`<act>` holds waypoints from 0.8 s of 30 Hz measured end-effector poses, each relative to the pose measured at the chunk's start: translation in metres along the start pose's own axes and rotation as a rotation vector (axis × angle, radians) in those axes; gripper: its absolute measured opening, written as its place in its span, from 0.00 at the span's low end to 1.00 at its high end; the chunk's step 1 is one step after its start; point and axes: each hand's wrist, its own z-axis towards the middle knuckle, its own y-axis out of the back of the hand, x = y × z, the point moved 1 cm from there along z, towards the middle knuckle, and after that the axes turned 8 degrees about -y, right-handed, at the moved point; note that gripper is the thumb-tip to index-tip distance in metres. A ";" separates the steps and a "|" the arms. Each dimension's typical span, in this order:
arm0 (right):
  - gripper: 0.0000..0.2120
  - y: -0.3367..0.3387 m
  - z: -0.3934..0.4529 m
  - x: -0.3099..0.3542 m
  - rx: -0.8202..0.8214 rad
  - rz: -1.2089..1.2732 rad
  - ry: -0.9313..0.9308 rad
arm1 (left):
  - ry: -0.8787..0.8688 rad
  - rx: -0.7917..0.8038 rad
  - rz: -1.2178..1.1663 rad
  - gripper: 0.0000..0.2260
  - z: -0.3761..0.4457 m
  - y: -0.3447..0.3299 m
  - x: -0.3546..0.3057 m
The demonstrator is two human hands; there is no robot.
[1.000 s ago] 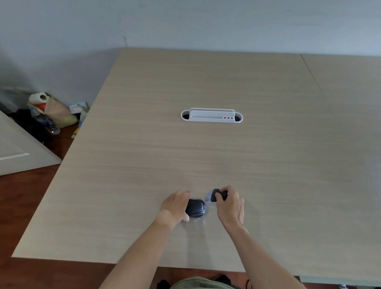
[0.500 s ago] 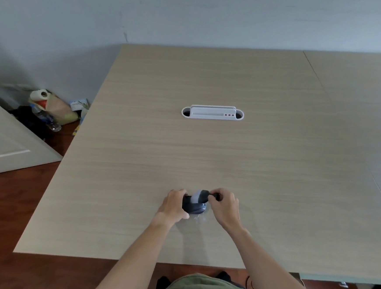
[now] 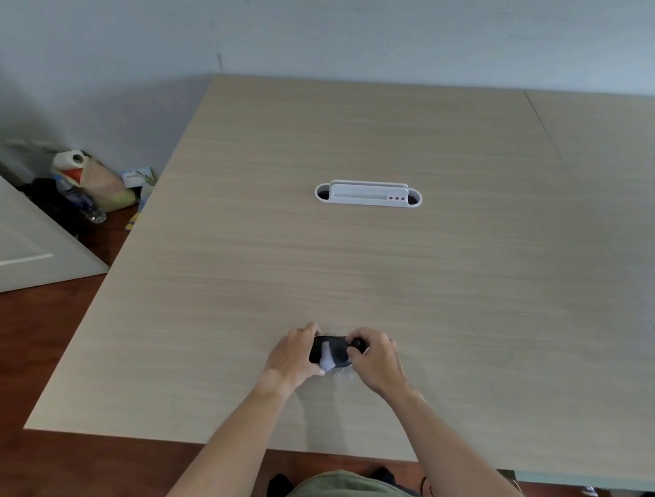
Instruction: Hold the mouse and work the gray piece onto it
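A small dark rounded object (image 3: 334, 351), partly wrapped in clear film with a pale patch on it, sits on the wooden table (image 3: 355, 274) near its front edge. My left hand (image 3: 294, 357) grips its left side with curled fingers. My right hand (image 3: 376, 360) grips its right end, fingers curled over a small dark piece there. Both hands hide much of the object, so its exact shape is unclear.
A white oblong cable port (image 3: 368, 194) with red dots is set into the table's middle. On the floor at the left lie a paper roll (image 3: 70, 161), a bag, a plastic bottle (image 3: 82, 201) and a white door panel (image 3: 9, 239).
My right hand has brought the small dark piece from the right onto the dark object. Both hands now close around it together, and the pale patch has shifted left.
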 end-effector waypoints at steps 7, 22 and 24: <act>0.09 0.010 -0.006 0.000 -0.087 0.000 0.099 | 0.030 0.036 0.003 0.26 0.004 0.002 -0.001; 0.07 0.017 -0.008 -0.008 -0.266 0.116 -0.167 | -0.024 0.121 0.214 0.26 0.008 0.001 -0.014; 0.06 0.018 -0.009 -0.009 -0.369 0.216 -0.228 | -0.031 0.128 0.240 0.26 0.011 -0.001 -0.013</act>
